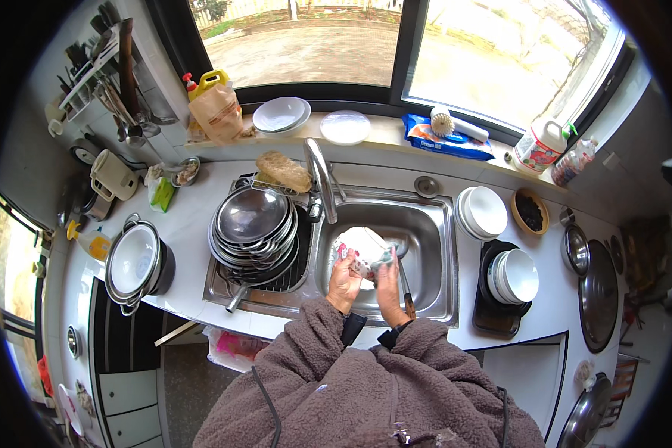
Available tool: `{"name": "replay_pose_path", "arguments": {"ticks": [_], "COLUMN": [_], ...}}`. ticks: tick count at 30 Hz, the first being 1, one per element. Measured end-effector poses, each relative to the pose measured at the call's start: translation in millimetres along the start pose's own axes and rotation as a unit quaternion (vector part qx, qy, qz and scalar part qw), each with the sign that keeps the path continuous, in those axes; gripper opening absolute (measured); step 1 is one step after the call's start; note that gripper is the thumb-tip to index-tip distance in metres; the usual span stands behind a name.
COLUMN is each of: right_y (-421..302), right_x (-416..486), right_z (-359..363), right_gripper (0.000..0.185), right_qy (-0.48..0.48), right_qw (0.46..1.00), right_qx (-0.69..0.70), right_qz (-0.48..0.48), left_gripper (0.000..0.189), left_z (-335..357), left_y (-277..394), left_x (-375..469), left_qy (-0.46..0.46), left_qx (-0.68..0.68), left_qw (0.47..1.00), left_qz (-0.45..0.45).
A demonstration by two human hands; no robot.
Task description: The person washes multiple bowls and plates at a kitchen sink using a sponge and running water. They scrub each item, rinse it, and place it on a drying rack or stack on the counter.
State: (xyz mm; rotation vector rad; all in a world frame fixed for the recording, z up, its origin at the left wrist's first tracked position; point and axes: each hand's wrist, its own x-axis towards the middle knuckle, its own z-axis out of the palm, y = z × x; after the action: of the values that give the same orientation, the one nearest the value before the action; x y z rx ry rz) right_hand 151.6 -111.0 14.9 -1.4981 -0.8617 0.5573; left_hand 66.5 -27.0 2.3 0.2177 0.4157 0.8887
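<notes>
Over the right basin of the stainless steel sink, my left hand grips a white bowl with a floral pattern by its near left side. My right hand presses a greyish-green cloth against the bowl's right side. A utensil with a long handle leans in the basin beside my right hand, its head partly hidden by the cloth. Below the bowl, something white shows in the basin, mostly covered. The chrome faucet arches down just behind the bowl.
Left of the basin, a tall stack of metal pots and lids fills the drainboard. White bowls stand on the right counter, with more bowls on a black tray. Farther left sits a two-handled pot.
</notes>
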Motion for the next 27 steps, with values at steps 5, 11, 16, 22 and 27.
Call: {"name": "replay_pose_path", "arguments": {"ticks": [5,11,16,22,27], "right_y": [-39,-31,-11,4,-11], "right_x": [6,72,118,51,0], "right_z": [0,-6,-40,-59,-31], "right_gripper": [0.050,0.033,0.042,0.038,0.044], "right_qy": [-0.082,-0.211,-0.292,-0.164,-0.004], "right_qw": [0.927,0.916,0.930,0.924,0.999], "right_qx": [-0.318,-0.293,-0.072,0.287,0.047], "right_qz": [-0.183,-0.174,0.212,0.189,0.018], "left_gripper": [0.026,0.026,0.025,0.043,0.041], "left_z": [6,0,-4,-17,-24], "left_y": [-11,2,22,30,19], "left_x": [-1,-17,-34,-26,-17], "left_qy": [-0.002,-0.030,-0.065,-0.024,0.023], "left_qx": [0.026,0.130,0.148,0.020,-0.058], "left_qw": [0.999,0.989,0.981,0.995,0.996], "left_qz": [-0.018,-0.066,-0.105,-0.095,-0.069]}}
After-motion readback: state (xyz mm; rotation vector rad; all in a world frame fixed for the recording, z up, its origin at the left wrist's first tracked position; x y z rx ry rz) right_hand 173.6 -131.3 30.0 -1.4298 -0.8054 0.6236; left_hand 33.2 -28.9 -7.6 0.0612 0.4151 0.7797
